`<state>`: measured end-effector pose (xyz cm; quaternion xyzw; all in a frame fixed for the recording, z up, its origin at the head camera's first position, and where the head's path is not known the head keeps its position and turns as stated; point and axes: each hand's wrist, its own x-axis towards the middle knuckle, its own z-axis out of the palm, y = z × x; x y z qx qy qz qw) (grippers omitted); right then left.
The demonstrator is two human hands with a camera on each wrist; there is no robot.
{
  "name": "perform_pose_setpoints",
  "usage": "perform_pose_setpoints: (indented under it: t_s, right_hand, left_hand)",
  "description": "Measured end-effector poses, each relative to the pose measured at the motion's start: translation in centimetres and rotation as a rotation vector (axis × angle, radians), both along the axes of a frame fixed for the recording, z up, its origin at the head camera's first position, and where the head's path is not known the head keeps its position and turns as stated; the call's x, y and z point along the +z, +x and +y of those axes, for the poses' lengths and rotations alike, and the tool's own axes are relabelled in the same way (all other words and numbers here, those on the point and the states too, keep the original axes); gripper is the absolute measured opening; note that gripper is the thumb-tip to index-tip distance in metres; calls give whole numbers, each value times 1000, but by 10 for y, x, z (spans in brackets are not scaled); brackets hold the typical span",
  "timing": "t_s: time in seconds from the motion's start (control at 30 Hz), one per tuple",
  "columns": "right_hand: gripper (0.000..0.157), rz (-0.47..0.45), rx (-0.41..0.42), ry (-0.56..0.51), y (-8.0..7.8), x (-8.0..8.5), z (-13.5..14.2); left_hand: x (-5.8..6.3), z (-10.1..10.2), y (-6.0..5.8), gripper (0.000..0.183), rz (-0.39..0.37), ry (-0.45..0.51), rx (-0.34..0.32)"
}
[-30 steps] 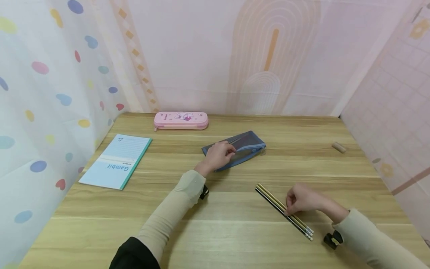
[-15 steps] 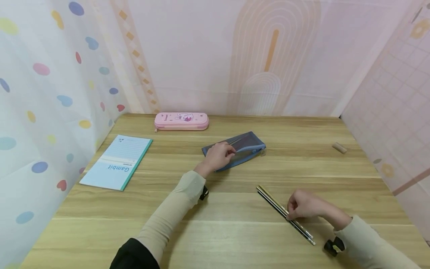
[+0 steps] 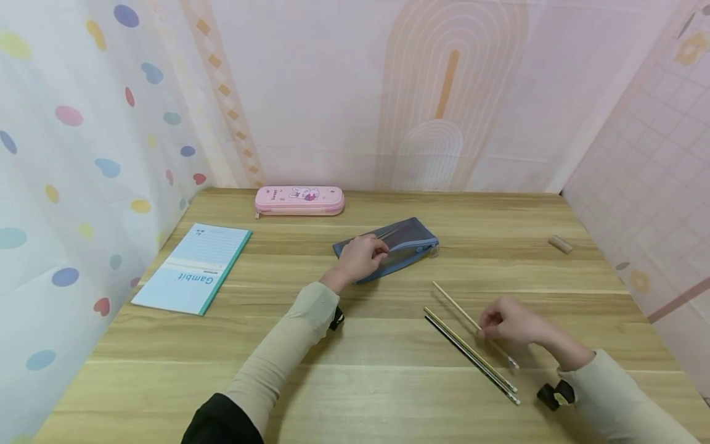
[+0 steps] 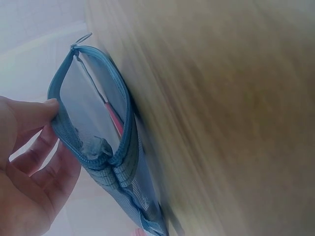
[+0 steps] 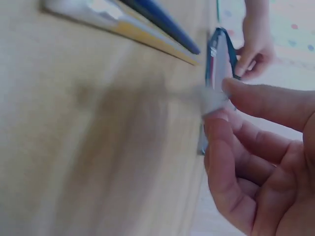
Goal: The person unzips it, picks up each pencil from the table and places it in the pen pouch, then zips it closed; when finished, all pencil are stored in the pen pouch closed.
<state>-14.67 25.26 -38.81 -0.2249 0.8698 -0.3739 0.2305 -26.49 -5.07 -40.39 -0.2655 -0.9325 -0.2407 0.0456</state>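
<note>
My left hand [image 3: 360, 256] pinches the upper rim of a blue-grey mesh pencil pouch [image 3: 413, 231]. In the left wrist view the zipped mouth of the pouch [image 4: 129, 123] gapes, and a thin item with a red section [image 4: 114, 117] shows inside. My right hand [image 3: 513, 322] pinches one light gold pencil [image 3: 452, 302] between thumb and fingers, its eraser end towards me. That pencil is a blur in the right wrist view. Beside and below it lie a gold pencil [image 3: 448, 328] and a black pencil [image 3: 444, 335], side by side on the table.
A pink zipped pencil case [image 3: 299, 200] stands at the back of the wooden table [image 3: 355, 394]. On the left lies a light blue notebook [image 3: 191, 268]. A small tan cylinder [image 3: 559, 243] is at the far right. Patterned cloth hangs around the back and sides.
My right hand has moved slightly up and right, drawing one gold pencil away from the other pencils. The left hand and the pouch have stayed in place.
</note>
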Motion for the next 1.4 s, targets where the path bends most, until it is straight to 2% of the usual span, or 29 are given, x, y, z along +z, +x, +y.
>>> perform_pose_setpoints:
  t_s: [0.13, 0.33, 0.63, 0.9, 1.03, 1.13, 1.27, 1.4]
  right_hand:
    - [16, 9, -72, -30, -9, 2, 3]
    - [22, -82, -204, -57, -20, 2, 1]
    - [28, -142, -295, -67, -38, 4, -19]
    - [32, -177, -421, -59, -60, 3, -44]
    - [33, -197, -491, -116, -70, 0, -60]
    - [31, -240, -531, -203, -76, -3, -70]
    - [23, -313, -559, -323, -83, -9, -80]
    - [21, -350, -572, -387, -87, -13, -88]
  left_hand:
    - [1, 0, 0, 15, 4, 9, -1]
    - [1, 0, 0, 15, 1, 8, -6]
    - [2, 3, -1, 16, -24, 8, -16]
    - [3, 5, -1, 15, -5, 12, -25]
    - [3, 6, 0, 16, -14, 19, -32]
    - [3, 6, 0, 16, -20, 15, -31]
    - [3, 5, 1, 16, -20, 15, -34]
    - [2, 5, 1, 16, -16, 23, -39]
